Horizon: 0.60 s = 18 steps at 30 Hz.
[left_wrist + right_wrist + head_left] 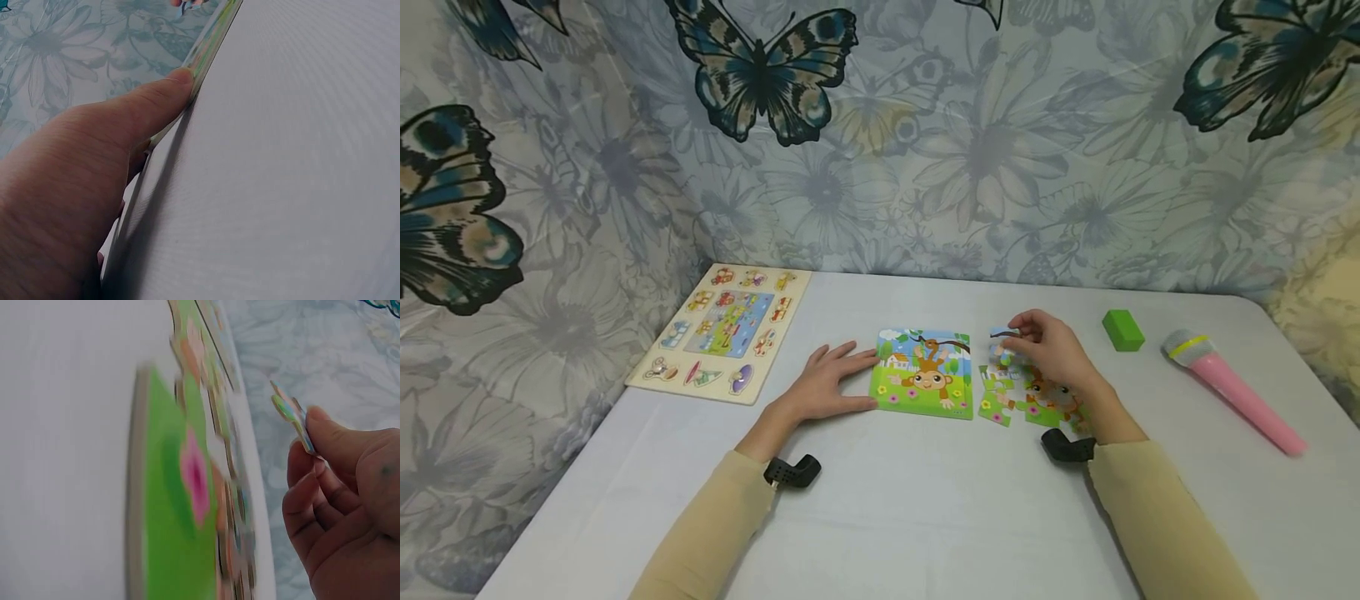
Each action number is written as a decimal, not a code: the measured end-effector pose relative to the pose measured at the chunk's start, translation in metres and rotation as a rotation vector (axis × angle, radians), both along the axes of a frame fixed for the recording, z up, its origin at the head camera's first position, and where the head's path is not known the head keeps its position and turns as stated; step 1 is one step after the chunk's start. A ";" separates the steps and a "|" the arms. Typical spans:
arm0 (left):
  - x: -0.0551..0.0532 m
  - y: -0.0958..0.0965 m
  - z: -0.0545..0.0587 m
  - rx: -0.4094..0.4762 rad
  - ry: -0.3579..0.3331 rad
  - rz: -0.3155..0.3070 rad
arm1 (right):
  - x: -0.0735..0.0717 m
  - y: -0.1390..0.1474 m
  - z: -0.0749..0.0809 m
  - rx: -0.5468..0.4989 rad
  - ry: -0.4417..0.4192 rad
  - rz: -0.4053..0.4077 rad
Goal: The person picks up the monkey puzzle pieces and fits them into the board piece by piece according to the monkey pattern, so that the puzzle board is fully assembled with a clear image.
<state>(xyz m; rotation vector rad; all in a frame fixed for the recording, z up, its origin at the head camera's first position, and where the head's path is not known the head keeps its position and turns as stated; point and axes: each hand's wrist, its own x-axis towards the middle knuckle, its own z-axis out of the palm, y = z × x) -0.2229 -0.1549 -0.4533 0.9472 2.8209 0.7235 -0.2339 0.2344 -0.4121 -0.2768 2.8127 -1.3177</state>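
A square monkey picture puzzle board lies flat in the middle of the white table. My left hand rests at its left edge, fingers spread and touching or very near it. In the left wrist view, the thumb lies against the board's edge. My right hand is raised over loose puzzle pieces to the right of the board. Between thumb and fingers it pinches a small puzzle piece, seen nearly edge-on in the right wrist view. My right hand partly hides the loose pieces.
A wooden picture board with animals and toys lies at the back left. On the right are a green block and a pink toy microphone. Butterfly-patterned cloth stands behind the table.
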 end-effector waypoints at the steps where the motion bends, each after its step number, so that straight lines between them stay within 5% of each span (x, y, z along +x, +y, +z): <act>1: 0.000 0.000 0.000 0.002 -0.001 0.000 | -0.002 -0.005 0.000 -0.009 0.000 0.006; 18: 0.001 -0.002 0.001 0.017 0.011 -0.003 | -0.025 -0.068 -0.011 -0.065 -0.036 0.046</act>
